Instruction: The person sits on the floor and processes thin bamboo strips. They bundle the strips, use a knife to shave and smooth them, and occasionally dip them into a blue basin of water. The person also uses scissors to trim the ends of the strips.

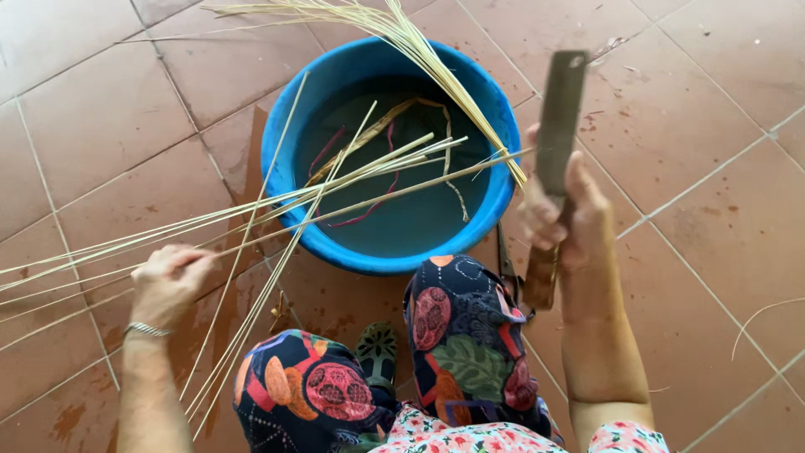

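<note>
My left hand (168, 281) pinches a bundle of long pale reed strips (277, 205) that fan from the left floor across into a blue plastic basin (285, 126). My right hand (563, 214) grips a flat, dark, blade-like tool with a wooden handle (560, 117), held upright beside the basin's right rim. The basin holds water with a few pale and reddish strips soaking in it. More thin straw strands (419, 59) rise from the basin's right rim toward the top of the view.
The floor is reddish-brown tiles (704, 151) with pale grout lines. My knees in dark floral-patterned trousers (470, 335) and a dark sandal (377, 352) are at the bottom centre. A loose strip (759, 317) lies on the tiles at right.
</note>
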